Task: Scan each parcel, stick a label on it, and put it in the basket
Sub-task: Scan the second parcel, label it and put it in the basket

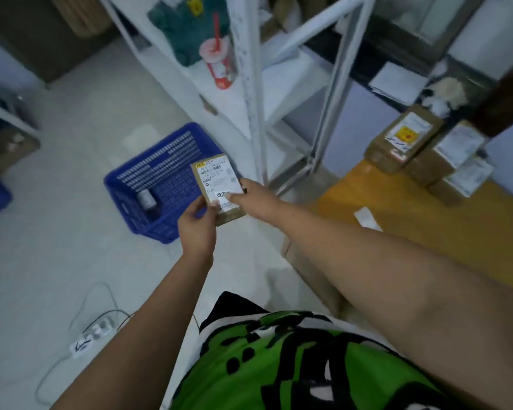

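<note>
A small brown cardboard parcel (218,184) with a white shipping label hangs in front of me over the near right corner of the blue plastic basket (160,182). My left hand (197,224) grips its lower left edge, thumb on top. My right hand (251,193) holds its right edge, thumb pressing a white sticker (224,198) with black characters onto the parcel's face. Inside the basket lies one small grey wrapped parcel (146,199).
More brown parcels (403,140) are stacked on the yellow table (412,214) at right, with a scrap of white paper (366,218). A white metal shelf frame (255,99) stands behind the basket. A power strip (92,335) with cables lies on the floor at lower left.
</note>
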{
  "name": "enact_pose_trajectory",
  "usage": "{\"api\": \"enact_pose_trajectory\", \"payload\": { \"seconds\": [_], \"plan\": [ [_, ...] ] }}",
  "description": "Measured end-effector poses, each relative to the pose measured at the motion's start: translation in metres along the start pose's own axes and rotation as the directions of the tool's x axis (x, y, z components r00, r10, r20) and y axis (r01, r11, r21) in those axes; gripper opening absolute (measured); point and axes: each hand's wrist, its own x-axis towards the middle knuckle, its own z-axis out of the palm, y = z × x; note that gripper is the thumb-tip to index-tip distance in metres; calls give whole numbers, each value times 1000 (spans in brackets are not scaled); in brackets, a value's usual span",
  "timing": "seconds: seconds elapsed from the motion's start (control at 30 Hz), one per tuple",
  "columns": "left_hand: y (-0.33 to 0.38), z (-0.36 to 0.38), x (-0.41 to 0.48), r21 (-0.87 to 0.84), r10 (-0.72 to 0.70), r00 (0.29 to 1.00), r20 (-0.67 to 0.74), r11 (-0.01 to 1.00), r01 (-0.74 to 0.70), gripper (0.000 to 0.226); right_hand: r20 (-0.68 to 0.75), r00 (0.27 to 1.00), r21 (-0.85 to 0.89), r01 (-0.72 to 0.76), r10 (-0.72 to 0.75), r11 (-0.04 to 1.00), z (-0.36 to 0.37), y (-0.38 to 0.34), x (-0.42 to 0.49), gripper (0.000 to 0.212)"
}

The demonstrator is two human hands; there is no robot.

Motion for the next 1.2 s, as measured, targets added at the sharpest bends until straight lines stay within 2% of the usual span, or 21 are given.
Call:
{"api": "enact_pose_trajectory", "payload": {
  "seconds": [0.2,0.4,0.67,0.8,0.97,1.07,1.2],
  "plan": [
    [7,-146,48,-69,-30,973,-227,997,15,34,226,973,-11,56,-52,998,135,-93,60,46],
    [3,-221,96,-102,-54,950,-307,995,23,44,296,950,-16,107,-97,994,206,-135,97,43],
    [-2,-229,218,-116,-146,934,-326,987,114,35,249,964,-86,121,-96,989,232,-141,212,39],
    [-5,-224,297,-46,-184,929,-320,983,179,27,243,970,-53,-1,14,999,242,-138,301,26],
    [-22,-223,392,63,-279,921,-270,950,307,36,335,921,-105,-172,197,980,263,-131,404,9],
    [-45,-218,452,60,-327,909,-257,934,353,35,331,904,-151,-233,271,961,279,-114,464,19],
    [-99,-206,543,73,-330,918,-221,933,354,36,384,872,-141,-270,304,952,311,-74,554,9]
  ]
}}
